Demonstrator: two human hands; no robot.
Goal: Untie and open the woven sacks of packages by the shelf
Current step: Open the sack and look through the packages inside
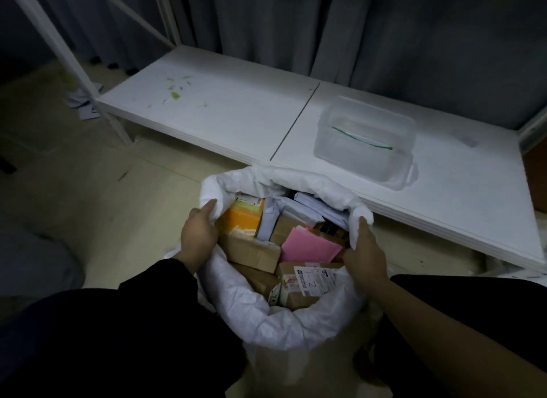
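though blurred, box label (315, 282) reads perhaps "1-2".

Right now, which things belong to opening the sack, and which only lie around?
Job: woven sack; packages inside; left hand and right hand gripping its rim.

Lying about: clear plastic box; green scraps on the shelf.

Showing handwritten marks, reading as "1-2", on the white shipping label (315, 280) stuck to a brown cardboard box (296, 294) near the front of the open woven sack (284, 323). Carrying a small round blue logo at the label's top left corner. Remaining too blurred to read: all printed lines on this and other labels.
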